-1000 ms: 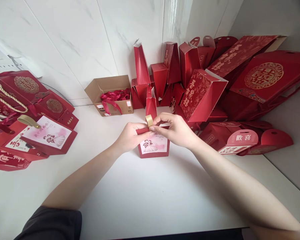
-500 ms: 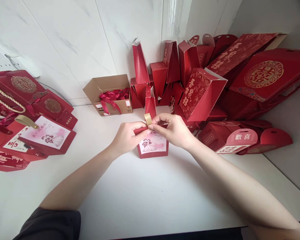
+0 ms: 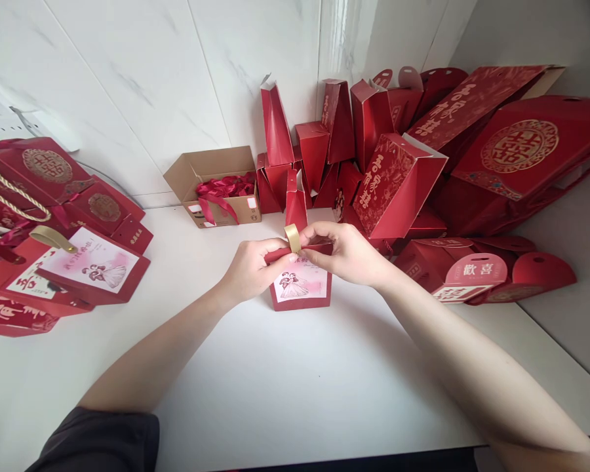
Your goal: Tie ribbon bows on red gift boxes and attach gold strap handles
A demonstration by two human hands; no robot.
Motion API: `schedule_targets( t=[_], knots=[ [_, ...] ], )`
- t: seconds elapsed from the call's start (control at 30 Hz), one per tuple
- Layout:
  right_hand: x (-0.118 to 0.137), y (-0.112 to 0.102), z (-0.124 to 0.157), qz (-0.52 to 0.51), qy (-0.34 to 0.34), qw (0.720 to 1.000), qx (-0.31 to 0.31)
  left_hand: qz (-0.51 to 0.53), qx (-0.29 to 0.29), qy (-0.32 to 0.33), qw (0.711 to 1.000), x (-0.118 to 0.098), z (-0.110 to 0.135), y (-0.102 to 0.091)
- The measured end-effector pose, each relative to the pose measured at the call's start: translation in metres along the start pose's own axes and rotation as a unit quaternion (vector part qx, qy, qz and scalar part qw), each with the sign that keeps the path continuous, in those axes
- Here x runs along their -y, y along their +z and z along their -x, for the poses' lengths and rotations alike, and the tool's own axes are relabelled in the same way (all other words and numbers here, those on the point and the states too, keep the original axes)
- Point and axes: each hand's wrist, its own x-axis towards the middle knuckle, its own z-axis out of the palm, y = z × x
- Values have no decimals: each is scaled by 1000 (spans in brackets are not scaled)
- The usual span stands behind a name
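A small red gift box [image 3: 301, 288] with a pink picture of a couple on its front stands on the white table [image 3: 285, 387] in the middle. A gold ribbon loop [image 3: 292, 237] sticks up from its top. My left hand [image 3: 252, 267] pinches the box's top edge from the left, fingers closed. My right hand [image 3: 345, 254] grips the top from the right, with its fingertips at the base of the gold loop. Both hands meet over the box's top.
An open cardboard carton [image 3: 215, 187] of red ribbons sits against the marble wall. A heap of red folded boxes [image 3: 383, 177] fills the back right corner. Finished red gift boxes and bags [image 3: 63, 255] lie at the left. The table's front edge is near my body.
My hands have barely shifted. The right fingers have moved a little to the right of the gold loop, which now shows more fully.
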Motion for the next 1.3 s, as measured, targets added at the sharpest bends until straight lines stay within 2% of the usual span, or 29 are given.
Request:
schedule_targets(
  t=[0.17, 0.4, 0.57, 0.77, 1.1, 1.3],
  knots=[
    [-1, 0, 0, 16, 8, 1000, -10, 11, 10, -1, 1000, 1, 0, 0],
    [0, 0, -2, -26, 12, 1000, 7, 15, 12, 5, 1000, 0, 0, 0],
    [-3, 9, -3, -52, 21, 998, -39, 4, 25, 24, 999, -2, 1, 0],
    [-6, 15, -3, -46, -9, 993, -105, -4, 0, 44, 999, -1, 0, 1],
    [-4, 18, -2, -24, -8, 992, -124, 33, 4, 24, 999, -4, 1, 2],
    [-1, 17, 0, 9, -33, 990, -134, -4, 8, 25, 1000, -1, 2, 1]
  ],
)
